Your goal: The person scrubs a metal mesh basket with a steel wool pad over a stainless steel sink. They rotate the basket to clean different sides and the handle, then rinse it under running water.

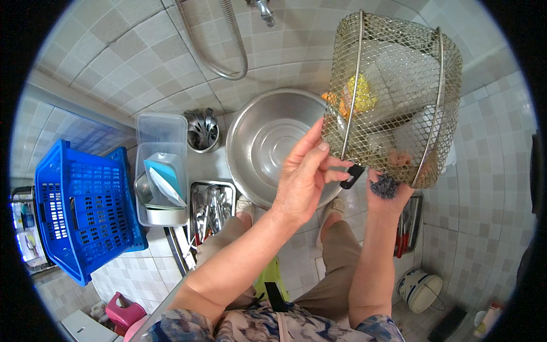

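A wire-mesh fryer basket (pixel 410 85) is held up at the upper right, tilted, with two metal rods along its side. The fingers of my left hand (pixel 304 171) grip its lower left corner, by a black plastic-covered end (pixel 353 177). My right hand (pixel 386 196), partly hidden behind the mesh, holds a grey steel-wool scrubber (pixel 384 187) at the basket's lower edge. Below and left of the basket, a wide stainless-steel basin (pixel 273 145) stands on the tiled floor between my feet and the wall. A yellow and orange item (pixel 359 95) shows through the mesh.
Left stand a steel cup of cutlery (pixel 204 145), a clear plastic bin (pixel 160 128), a tray of spoons (pixel 213 205) and a blue crate (pixel 92 205). Right are a tray with red-handled utensils (pixel 410 226) and a white bucket (pixel 421 290). A tap (pixel 264 13) and hose (pixel 235 38) hang above.
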Action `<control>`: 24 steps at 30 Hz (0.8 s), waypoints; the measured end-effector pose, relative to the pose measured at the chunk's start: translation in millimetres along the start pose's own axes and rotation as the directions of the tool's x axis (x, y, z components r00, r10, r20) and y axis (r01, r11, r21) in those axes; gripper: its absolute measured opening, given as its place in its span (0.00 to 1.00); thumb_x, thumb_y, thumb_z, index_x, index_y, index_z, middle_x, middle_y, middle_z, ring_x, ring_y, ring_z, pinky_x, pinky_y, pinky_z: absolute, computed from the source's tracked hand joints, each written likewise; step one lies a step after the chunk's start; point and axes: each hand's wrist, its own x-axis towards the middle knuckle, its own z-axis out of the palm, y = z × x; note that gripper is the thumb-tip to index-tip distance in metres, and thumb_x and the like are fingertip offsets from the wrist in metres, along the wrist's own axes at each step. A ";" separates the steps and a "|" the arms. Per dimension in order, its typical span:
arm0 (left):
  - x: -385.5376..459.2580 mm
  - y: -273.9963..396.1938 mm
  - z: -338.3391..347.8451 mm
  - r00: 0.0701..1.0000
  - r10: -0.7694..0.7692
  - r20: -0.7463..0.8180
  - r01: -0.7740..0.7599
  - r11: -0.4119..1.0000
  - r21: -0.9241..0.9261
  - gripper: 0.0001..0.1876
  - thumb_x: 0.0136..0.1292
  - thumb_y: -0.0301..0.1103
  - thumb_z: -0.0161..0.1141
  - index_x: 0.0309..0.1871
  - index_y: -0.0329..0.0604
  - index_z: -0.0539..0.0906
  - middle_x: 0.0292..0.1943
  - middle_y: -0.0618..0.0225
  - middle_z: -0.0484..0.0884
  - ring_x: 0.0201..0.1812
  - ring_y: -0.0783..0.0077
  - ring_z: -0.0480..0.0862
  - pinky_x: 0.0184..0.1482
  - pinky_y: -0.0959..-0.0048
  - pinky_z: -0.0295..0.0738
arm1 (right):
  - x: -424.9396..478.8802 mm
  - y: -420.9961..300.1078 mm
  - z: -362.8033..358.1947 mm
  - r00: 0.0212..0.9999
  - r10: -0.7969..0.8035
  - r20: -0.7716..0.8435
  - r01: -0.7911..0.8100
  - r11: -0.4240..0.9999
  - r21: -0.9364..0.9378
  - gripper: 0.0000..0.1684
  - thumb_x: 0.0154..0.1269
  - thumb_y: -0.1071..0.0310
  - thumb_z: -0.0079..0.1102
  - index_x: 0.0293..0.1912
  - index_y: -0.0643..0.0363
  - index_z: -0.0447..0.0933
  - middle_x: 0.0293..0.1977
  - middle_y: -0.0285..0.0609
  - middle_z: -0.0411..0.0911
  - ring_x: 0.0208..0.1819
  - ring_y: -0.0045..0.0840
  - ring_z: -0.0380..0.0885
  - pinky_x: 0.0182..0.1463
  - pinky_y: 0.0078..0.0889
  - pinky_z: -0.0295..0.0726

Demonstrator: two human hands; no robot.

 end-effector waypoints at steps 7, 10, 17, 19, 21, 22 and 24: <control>0.9 -0.7 -4.2 0.995 -0.060 -0.085 0.044 0.984 -0.175 0.28 0.71 0.30 0.49 0.75 0.46 0.64 0.62 0.66 0.76 0.37 0.65 0.84 0.43 0.65 0.86 | 5.2 1.6 -13.1 0.986 -0.092 0.140 0.106 0.990 -0.094 0.19 0.73 0.43 0.51 0.45 0.48 0.73 0.40 0.31 0.75 0.37 0.23 0.74 0.30 0.32 0.73; 3.0 -0.7 -11.4 0.994 -0.078 -0.075 0.065 0.985 -0.158 0.28 0.70 0.28 0.49 0.74 0.43 0.64 0.60 0.65 0.77 0.38 0.66 0.84 0.43 0.66 0.86 | 7.3 1.0 -12.1 0.991 -0.095 0.091 0.099 0.994 -0.035 0.27 0.72 0.34 0.47 0.40 0.48 0.73 0.35 0.32 0.75 0.36 0.23 0.74 0.38 0.32 0.76; 1.4 3.8 -8.6 0.998 0.032 -0.055 -0.035 0.998 -0.045 0.24 0.70 0.26 0.49 0.69 0.39 0.71 0.53 0.60 0.83 0.36 0.62 0.88 0.38 0.66 0.88 | -2.7 7.5 -5.7 0.996 -0.072 0.062 0.077 0.993 -0.091 0.19 0.72 0.44 0.53 0.46 0.49 0.71 0.39 0.32 0.72 0.37 0.24 0.73 0.31 0.31 0.74; 2.1 4.7 -9.6 0.996 0.058 -0.071 -0.057 0.998 0.022 0.22 0.71 0.26 0.49 0.67 0.37 0.74 0.50 0.59 0.85 0.35 0.62 0.89 0.38 0.66 0.88 | -3.4 6.0 -5.7 0.996 -0.043 0.080 0.051 0.993 -0.102 0.19 0.73 0.44 0.52 0.47 0.48 0.71 0.38 0.33 0.71 0.37 0.25 0.73 0.30 0.31 0.73; 1.4 8.2 -3.0 0.992 0.093 -0.088 -0.079 0.985 0.155 0.21 0.71 0.26 0.51 0.66 0.36 0.75 0.47 0.58 0.86 0.35 0.64 0.89 0.37 0.69 0.88 | -3.6 4.0 -5.2 0.996 -0.006 0.091 0.012 0.998 -0.069 0.18 0.73 0.45 0.51 0.47 0.48 0.71 0.38 0.32 0.71 0.37 0.25 0.72 0.30 0.31 0.71; 1.4 10.0 0.0 0.989 0.111 -0.094 -0.088 0.971 0.221 0.20 0.71 0.26 0.52 0.65 0.35 0.76 0.45 0.57 0.87 0.35 0.65 0.89 0.37 0.70 0.88 | -3.8 3.2 -4.7 0.995 0.018 0.097 -0.015 0.999 -0.037 0.18 0.73 0.45 0.51 0.47 0.48 0.71 0.38 0.32 0.71 0.37 0.25 0.72 0.29 0.31 0.70; 2.8 8.8 -2.7 0.986 0.135 -0.101 -0.102 0.953 0.286 0.20 0.70 0.25 0.55 0.64 0.35 0.76 0.45 0.57 0.87 0.35 0.66 0.89 0.37 0.71 0.87 | -3.9 2.8 -3.1 0.995 0.030 0.096 -0.031 1.000 0.006 0.17 0.73 0.46 0.50 0.46 0.48 0.70 0.38 0.32 0.71 0.36 0.24 0.71 0.29 0.31 0.68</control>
